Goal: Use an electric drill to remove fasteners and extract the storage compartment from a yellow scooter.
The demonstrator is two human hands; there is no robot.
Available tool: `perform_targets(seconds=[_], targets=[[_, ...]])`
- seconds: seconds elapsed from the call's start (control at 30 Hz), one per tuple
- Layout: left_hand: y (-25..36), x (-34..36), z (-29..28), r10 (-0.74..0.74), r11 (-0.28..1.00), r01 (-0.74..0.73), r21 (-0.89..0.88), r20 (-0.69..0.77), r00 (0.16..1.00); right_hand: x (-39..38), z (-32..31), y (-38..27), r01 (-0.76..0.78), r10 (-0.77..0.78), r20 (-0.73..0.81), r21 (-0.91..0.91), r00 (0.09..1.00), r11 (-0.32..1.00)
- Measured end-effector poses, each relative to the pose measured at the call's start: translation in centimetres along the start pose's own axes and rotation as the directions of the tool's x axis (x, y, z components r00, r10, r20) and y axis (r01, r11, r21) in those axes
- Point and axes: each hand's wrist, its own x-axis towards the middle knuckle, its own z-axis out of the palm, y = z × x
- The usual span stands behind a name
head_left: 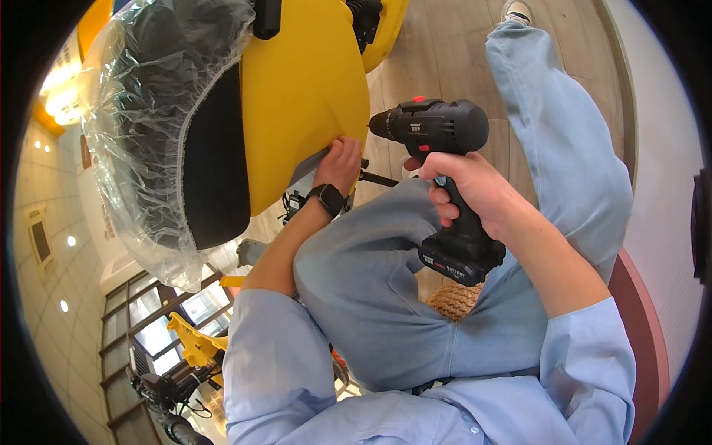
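My right hand (466, 191) grips the handle of a black cordless drill (439, 126), whose nose points left toward a yellow body panel (304, 89). My left hand (340, 165), with a black watch on its wrist, holds the lower edge of that yellow panel, where a grey strip shows under it. The drill's battery pack (460, 259) hangs over my raised knee in light blue trousers (371, 259). The drill tip stands a little to the right of the panel's edge, apart from it.
A black seat wrapped in clear plastic film (148, 126) sits left of the yellow panel. My other leg (556, 126) stretches out over a wooden floor (445, 52). A woven cushion (454, 300) and a reddish seat rim (641, 326) lie beneath me.
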Motion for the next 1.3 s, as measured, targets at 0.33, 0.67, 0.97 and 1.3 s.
perform_targets(seconds=[0.33,0.67,0.97,1.3], targets=[[0.3,1.0,-0.4,-0.026,0.994,0.028,-0.109,0.018,0.999,-0.3,0.2,-0.4,0.042,-0.042,-0.002,-0.012,0.999,0.999],[0.6,1.7,-0.9,-0.041,0.979,0.066,-0.193,0.131,0.991,-0.3,-0.2,-0.4,0.018,-0.017,0.039,-0.022,0.999,1.000],[-0.3,1.5,-1.1,-0.056,0.966,0.074,-0.246,0.081,0.995,-0.5,0.8,-0.8,0.048,-0.046,0.044,-0.054,0.998,0.997],[4.8,-7.7,-1.0,-0.461,0.737,0.219,-0.640,-0.239,0.855,-1.1,0.7,-0.3,-0.004,-0.004,-0.083,-0.101,0.997,0.995]])
